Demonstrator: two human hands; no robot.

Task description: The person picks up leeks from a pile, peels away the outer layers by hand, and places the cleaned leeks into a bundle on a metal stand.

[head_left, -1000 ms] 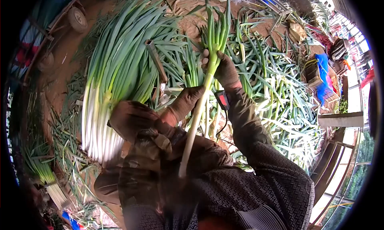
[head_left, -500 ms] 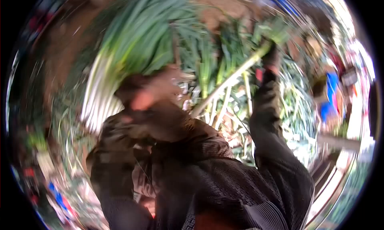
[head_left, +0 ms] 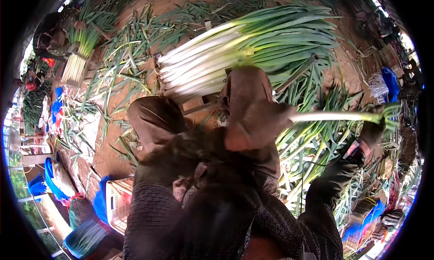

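A long leek [head_left: 330, 116] lies nearly level across the right of the view, white stalk to the left and green leaves to the right. My left hand [head_left: 264, 120], in a brown glove, closes around its white end in front of my knee. Far to the right, my right hand [head_left: 373, 130], in a dark glove, grips it where the green leaves begin. Just beyond my knees sits a big stacked bundle of leeks [head_left: 235, 56], its white ends pointing left.
Loose leeks [head_left: 312, 147] cover the ground under my right arm, and leaf trimmings [head_left: 131, 56] litter the bare earth. Another person [head_left: 49, 34] sits by a smaller bundle [head_left: 77, 63] at upper left. A white crate [head_left: 118, 201] and blue bags [head_left: 52, 181] stand at lower left.
The view has swung left. The leek went from upright to nearly level, my right hand carrying its green end far right. My left hand has slid to its white end.
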